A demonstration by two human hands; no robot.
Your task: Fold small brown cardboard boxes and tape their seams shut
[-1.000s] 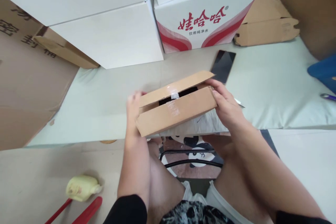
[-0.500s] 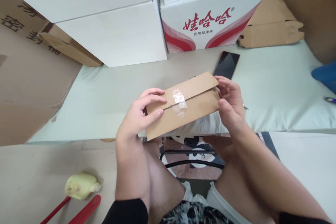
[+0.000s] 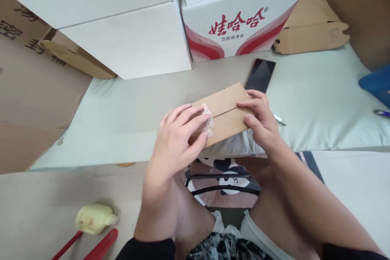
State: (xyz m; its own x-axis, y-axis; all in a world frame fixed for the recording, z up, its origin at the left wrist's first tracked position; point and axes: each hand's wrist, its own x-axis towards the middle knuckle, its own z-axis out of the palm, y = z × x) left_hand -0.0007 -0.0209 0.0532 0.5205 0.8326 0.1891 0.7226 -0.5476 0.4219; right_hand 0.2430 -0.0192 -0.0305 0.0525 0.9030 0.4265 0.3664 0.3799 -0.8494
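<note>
A small flat brown cardboard box (image 3: pixel 227 120) is tilted above the front of the covered table. Across the seam of its flaps runs a strip of clear tape (image 3: pixel 209 118), partly under my fingers. My left hand (image 3: pixel 181 136) grips the box over its left part, with fingertips and thumb at the tape; that end of the box is hidden beneath it. At the right end my right hand (image 3: pixel 258 118) holds the box, fingers over the top flap and thumb at the near side. A white pen (image 3: pixel 279 120) lies just right of that hand.
Behind the box lies a dark phone (image 3: pixel 260 75). White cartons (image 3: pixel 131 44) and a red-and-white carton (image 3: pixel 240 24) stand at the back. A folded cardboard piece (image 3: pixel 310 28) and a blue object (image 3: pixel 376 87) are to the right. A yellow bottle (image 3: pixel 93 218) lies on the floor.
My left hand has slid right from the box's left end onto the tape. My right fingers have shifted farther over the top flap, and more of the pen shows.
</note>
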